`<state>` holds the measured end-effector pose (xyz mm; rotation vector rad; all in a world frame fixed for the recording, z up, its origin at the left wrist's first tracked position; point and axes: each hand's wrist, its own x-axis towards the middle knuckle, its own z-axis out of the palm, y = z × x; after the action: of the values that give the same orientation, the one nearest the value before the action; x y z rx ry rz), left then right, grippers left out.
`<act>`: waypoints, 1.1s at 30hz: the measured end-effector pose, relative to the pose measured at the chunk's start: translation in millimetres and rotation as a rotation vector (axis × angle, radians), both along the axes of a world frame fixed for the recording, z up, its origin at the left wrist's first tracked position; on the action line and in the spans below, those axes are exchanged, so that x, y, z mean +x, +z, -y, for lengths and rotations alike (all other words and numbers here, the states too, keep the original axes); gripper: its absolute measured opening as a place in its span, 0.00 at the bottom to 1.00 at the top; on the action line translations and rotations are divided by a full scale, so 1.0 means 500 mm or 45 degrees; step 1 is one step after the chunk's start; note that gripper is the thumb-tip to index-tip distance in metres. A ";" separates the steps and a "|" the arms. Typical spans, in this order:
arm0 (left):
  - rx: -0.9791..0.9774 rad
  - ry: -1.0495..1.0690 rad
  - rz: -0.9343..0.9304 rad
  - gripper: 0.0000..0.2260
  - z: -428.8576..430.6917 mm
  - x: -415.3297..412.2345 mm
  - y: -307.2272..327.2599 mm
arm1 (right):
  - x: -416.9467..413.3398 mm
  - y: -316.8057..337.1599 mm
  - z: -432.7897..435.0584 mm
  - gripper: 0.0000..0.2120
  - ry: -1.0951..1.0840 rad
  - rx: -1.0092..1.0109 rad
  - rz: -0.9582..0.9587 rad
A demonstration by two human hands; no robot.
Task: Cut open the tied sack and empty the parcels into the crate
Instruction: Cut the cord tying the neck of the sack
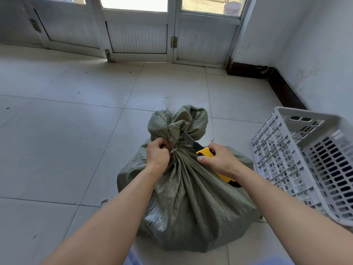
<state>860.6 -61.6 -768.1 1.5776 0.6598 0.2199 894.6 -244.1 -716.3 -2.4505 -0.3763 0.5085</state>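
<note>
Bare forearms reach out from the bottom edge, and a strip of pale blue cloth (131, 259) is cut off beneath them. Between the arms and under both hands sits the sack (191, 197), a dull green woven bag standing on the tiled floor (66, 131). It is plump and creased, with folds fanning down from a bunched neck and a loose frayed top flopping over beyond the knuckles. Whatever is inside stays hidden.

The left hand (157, 153) has its fingers curled tight into the gathered neck. The cord (176, 149) just beside its fingertips is thin and hard to make out.

The right hand (219, 160) grips a yellow knife (205, 152), thumb laid along the side. Most of the handle is covered by the palm, and only a yellow and black end pokes out below the wrist. The grey blade (188, 137) slants up and away from that hand into the neck, its tip lost behind a fold of the bag.

Out past the right wrist, close to the sack, lies a white plastic crate (305, 159) with slotted walls. It is cut off by the frame edge and looks tipped toward the bag, though the wide lens bends it and I cannot be sure. Well beyond both hands stand white doors (137, 35).
</note>
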 end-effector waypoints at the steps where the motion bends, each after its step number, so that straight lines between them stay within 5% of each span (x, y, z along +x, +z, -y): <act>1: -0.046 0.030 -0.018 0.20 0.001 0.000 0.000 | 0.000 -0.002 0.000 0.13 -0.015 0.017 -0.002; 10: -0.213 0.041 0.009 0.12 0.011 -0.015 0.032 | -0.004 -0.005 -0.016 0.13 -0.142 0.167 0.077; 14: -0.177 -0.078 -0.119 0.19 -0.005 -0.014 0.027 | -0.002 0.000 -0.031 0.13 -0.176 0.228 0.128; 20: 0.219 -0.339 -0.270 0.33 -0.021 -0.027 0.010 | -0.008 0.003 -0.043 0.17 -0.078 0.125 0.133; 27: 1.436 -0.524 -0.557 0.15 -0.008 -0.047 0.000 | -0.017 0.003 -0.022 0.17 0.093 -0.113 0.114; 30: 1.537 -0.544 -0.430 0.14 -0.016 -0.054 -0.011 | -0.021 0.002 -0.014 0.17 0.146 -0.179 0.127; 33: 1.302 -0.565 -0.265 0.15 -0.026 -0.059 -0.008 | -0.023 -0.003 -0.008 0.18 0.177 -0.215 0.141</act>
<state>831.3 -48.8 -771.8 2.7103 0.3245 0.0480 883.0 -240.2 -717.9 -2.6358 -0.5740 0.4809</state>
